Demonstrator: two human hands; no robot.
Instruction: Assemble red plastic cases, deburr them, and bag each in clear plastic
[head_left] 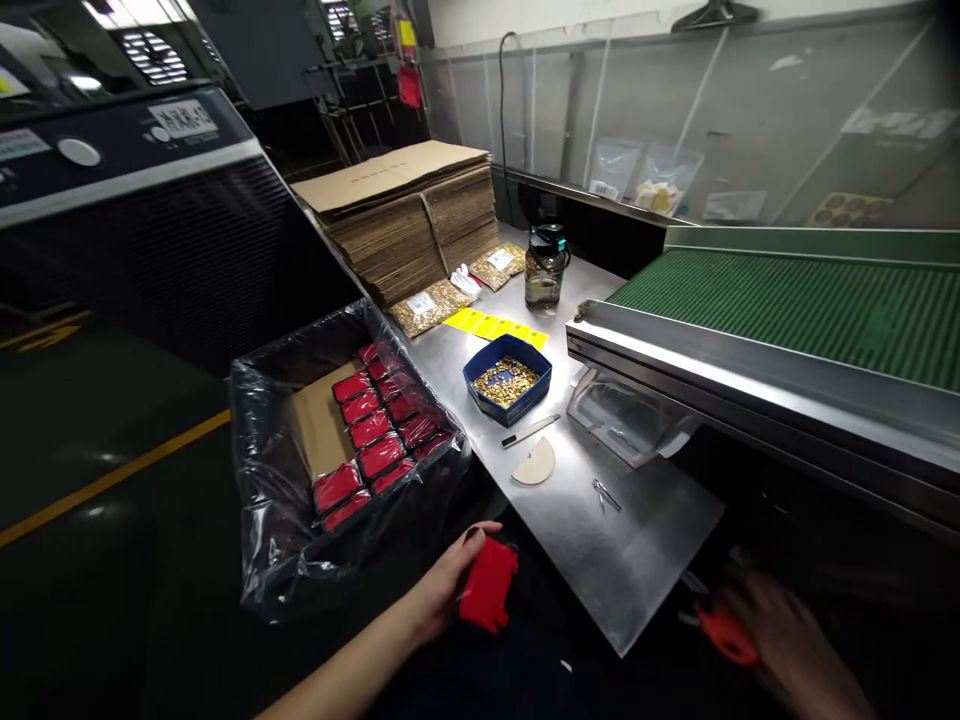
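Note:
My left hand [442, 585] is closed around a red plastic case [487, 585] with dark edges, held low in front of me beside the table's edge. At the lower right, my right hand [795, 630] is smeared by motion, with a red-orange object [729, 635] against its fingers; the object's kind is too blurred to make out. Left of my hands, a crate [255, 480] lined with clear plastic holds several red and black wrapped cases [370, 430] and a piece of cardboard [319, 415].
On the metal table [585, 540] are a blue bin [491, 405] of small brass pieces, a knife-like tool [532, 430], a beige disc [534, 463], nail clippers [606, 495], yellow labels [499, 327], a bottle [544, 270] and stacked cardboard [405, 225]. A green conveyor [810, 300] runs along the right.

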